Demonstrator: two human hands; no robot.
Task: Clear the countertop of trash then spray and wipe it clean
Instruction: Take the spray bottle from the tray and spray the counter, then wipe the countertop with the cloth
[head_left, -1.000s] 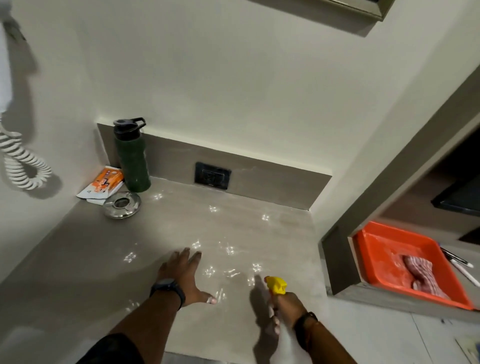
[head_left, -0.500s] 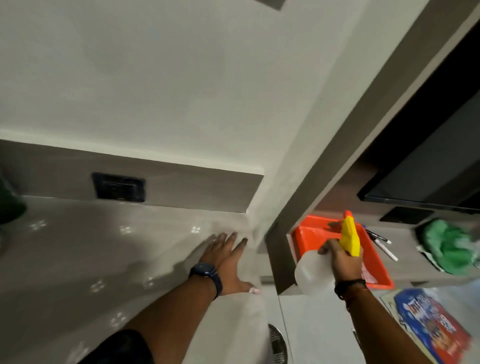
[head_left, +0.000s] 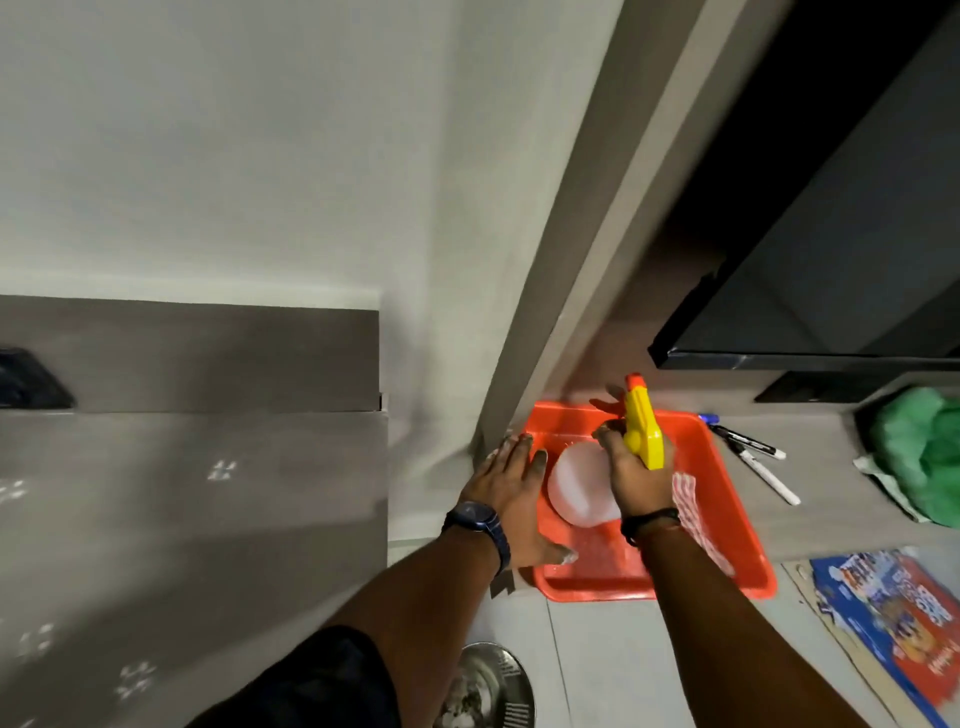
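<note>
Setting the bottle (head_left: 579, 486) down in the tray (head_left: 748, 577) looks like the step in hand, with the wipe to follow. Your right hand (head_left: 636, 478) is wrapped round the bottle's neck just under the yellow trigger (head_left: 644, 431). The clear body hangs over the tray's left half, nozzle pointing away from you. Your left hand (head_left: 511, 493) lies flat, fingers straight, on the tray's left rim with the thumb inside — it holds nothing. The cloth (head_left: 685, 493), red-checked, lies in the tray just right of your right wrist, partly hidden by the forearm. The countertop (head_left: 182, 519) you must wipe is off to your left, past the partition. The pale specks on it may be spray or reflected light — I cannot tell which.

Stand the bottle upright on bare tray floor at the far left, not on the cloth, and lift your finger off the trigger before you let go. The floor glints as if wet, so seat the base squarely. Then gather the cloth in a good bunch and carry it left. Mind the markers (head_left: 753, 452) just beside the tray.
</note>
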